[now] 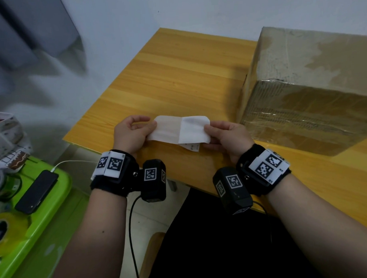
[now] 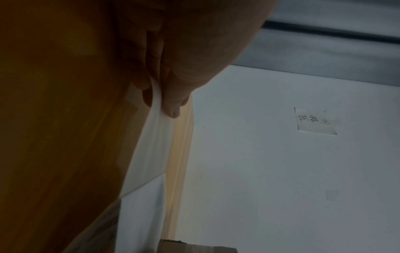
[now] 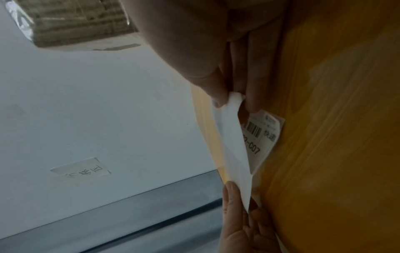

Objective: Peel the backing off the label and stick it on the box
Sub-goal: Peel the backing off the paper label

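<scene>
Both hands hold one strip of paper just above the near edge of the yellow wooden counter (image 1: 175, 62). The left hand (image 1: 131, 134) pinches the left end of the backing (image 1: 165, 130), a cream, slightly shiny sheet, between the thumb and the curled fingers; the left wrist view shows the thin sheet passing between the thumb and a fingertip. The right hand (image 1: 226, 137) pinches the right end, where the white label (image 1: 193, 129) lies partly folded over the backing, so that the plain side of the label faces up. In the right wrist view the printed face of the label (image 3: 263, 135) shows below the right fingers (image 3: 252, 95), with a barcode and the characters "C07", close to the counter surface; I cannot tell if it touches the wood. The cardboard box (image 1: 309, 82) stands on the right side of the counter, near the right hand but not touching it, and clear tape covers its front side. On the left of the person, a black phone (image 1: 36, 190) with a white cable lies on a green plastic lid (image 1: 48, 222), beside a roll of yellow tape (image 1: 9, 228).
</scene>
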